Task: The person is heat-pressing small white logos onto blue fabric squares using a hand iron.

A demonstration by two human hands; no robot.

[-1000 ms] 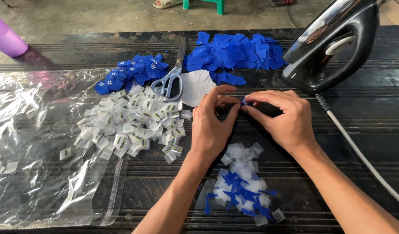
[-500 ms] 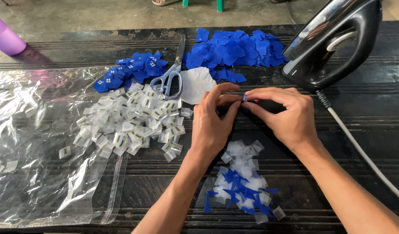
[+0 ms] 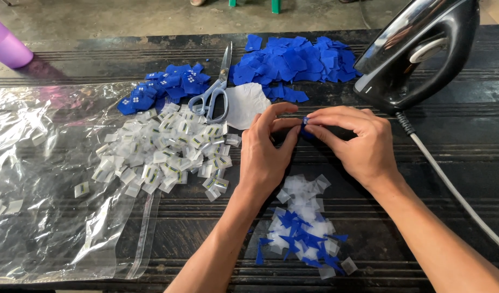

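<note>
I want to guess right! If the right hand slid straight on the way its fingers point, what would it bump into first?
The right hand points leftward, so it would likely meet the left hand first: their fingertips already pinch one small blue piece together.

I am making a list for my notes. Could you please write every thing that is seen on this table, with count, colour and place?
small blue piece: one, blue, pinched between the fingertips of both hands
blue squares pile: many, blue, far centre of the table
smaller blue pile: many, blue with white dots, left of the scissors
scissors: one, pale handles, between the two blue piles
white sheet: one, white, right of the scissors
clear packets: many, clear and white, on the plastic bag
plastic bag: one, clear, left side
scraps heap: many, white and blue, near edge
iron: one, black, upright, far right
cup: one, purple, far left
left hand: one, centre
right hand: one, centre
</note>
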